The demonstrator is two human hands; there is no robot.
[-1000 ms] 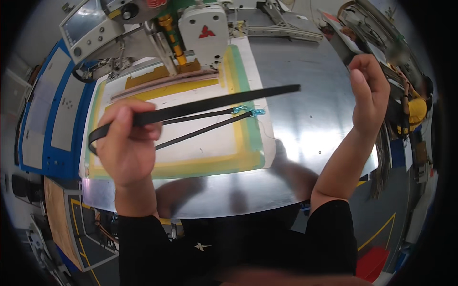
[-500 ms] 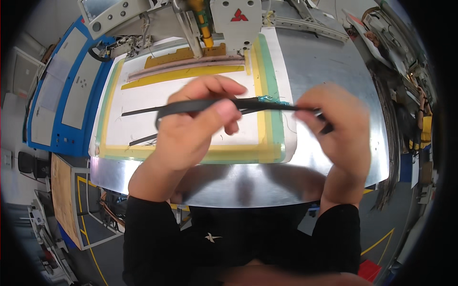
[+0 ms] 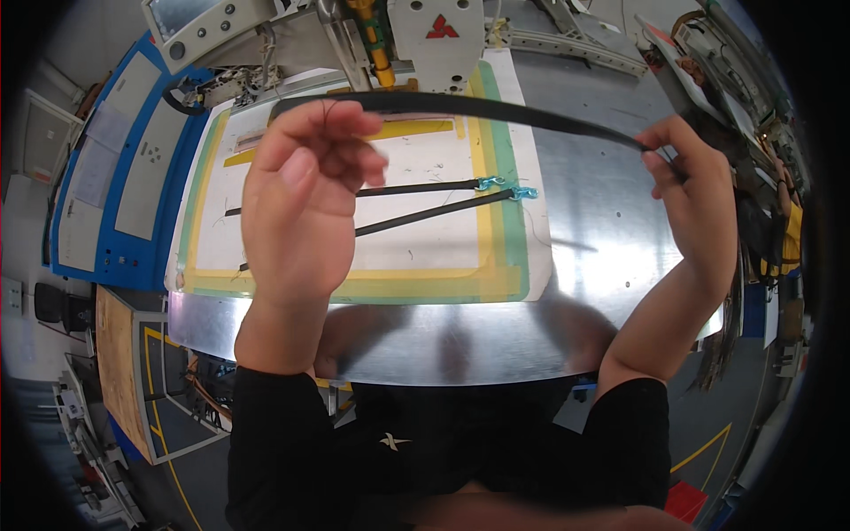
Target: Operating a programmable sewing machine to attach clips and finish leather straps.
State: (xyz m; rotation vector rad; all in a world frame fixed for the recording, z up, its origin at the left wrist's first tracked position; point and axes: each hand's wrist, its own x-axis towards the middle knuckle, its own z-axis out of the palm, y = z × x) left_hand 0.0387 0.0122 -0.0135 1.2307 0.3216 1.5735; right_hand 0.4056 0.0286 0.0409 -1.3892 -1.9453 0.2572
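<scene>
A long black strap (image 3: 496,110) stretches across the view, held at both ends. My left hand (image 3: 301,203) pinches its left end above the white template plate (image 3: 425,239). My right hand (image 3: 699,199) grips the right end over the bare metal table (image 3: 602,239). Under the strap, two thin black strips (image 3: 416,199) lie on the plate, each fixed at its right end with blue tape (image 3: 505,188). The plate carries yellow and green tape borders.
A sewing machine head (image 3: 443,31) stands at the far edge of the plate. A blue and grey control panel (image 3: 115,168) sits on the left. Dark straps and cables (image 3: 761,230) hang at the right edge. The table's front edge runs just before my body.
My hands have moved apart and stretched the black strap wide, my left hand shifting left and my right hand out to the right. The view has tilted nearer the plate.
</scene>
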